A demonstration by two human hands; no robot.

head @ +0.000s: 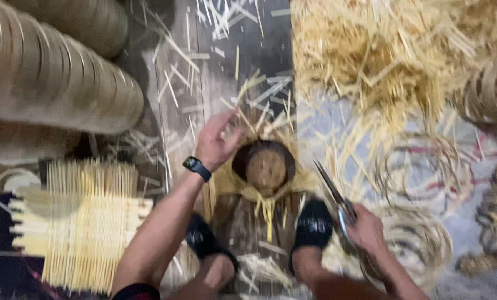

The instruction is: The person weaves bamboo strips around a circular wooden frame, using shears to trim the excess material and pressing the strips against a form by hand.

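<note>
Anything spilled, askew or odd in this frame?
Cut straw strips lie scattered loose across the dark floor beyond the round basket. The right hand holds scissors with blades pointing up, near the feet.

The person's left hand and forearm are bare, with a dark smartwatch on a black band strapped at the wrist and the edge of a dark sleeve with a reddish trim at about 7 o'clock. The right hand, at 5 o'clock, is bare too, with no ring or band showing. Both feet wear black socks with a faint pale marking on the top.
</note>
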